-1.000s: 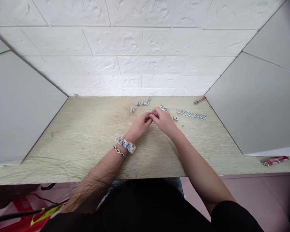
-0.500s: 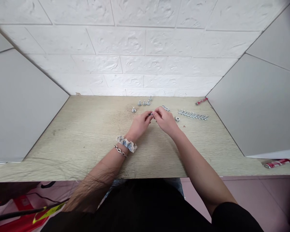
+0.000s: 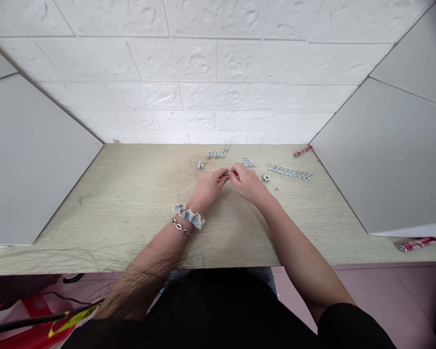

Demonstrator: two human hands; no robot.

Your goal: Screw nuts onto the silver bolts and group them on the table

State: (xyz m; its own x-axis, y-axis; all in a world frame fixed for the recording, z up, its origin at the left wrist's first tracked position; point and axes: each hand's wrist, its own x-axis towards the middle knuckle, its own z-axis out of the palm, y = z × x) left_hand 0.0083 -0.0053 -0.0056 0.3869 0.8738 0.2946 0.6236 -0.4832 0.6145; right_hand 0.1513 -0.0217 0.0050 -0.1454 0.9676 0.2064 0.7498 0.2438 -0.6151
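My left hand and my right hand meet over the middle of a pale wooden table. Both pinch one small metal bolt between their fingertips. A scrunchie and a chain bracelet sit on my left wrist. Just beyond the hands lie a small cluster of nuts and several assembled bolts standing on their heads. A single such bolt stands to the left of them.
A row of loose bolts lies to the right, with one washer nearer my right hand. A red pen rests at the back right corner. White panels wall in both sides. A red tube lies at the right edge.
My hands stay together on the bolt, with small finger shifts only. The view has moved slightly.
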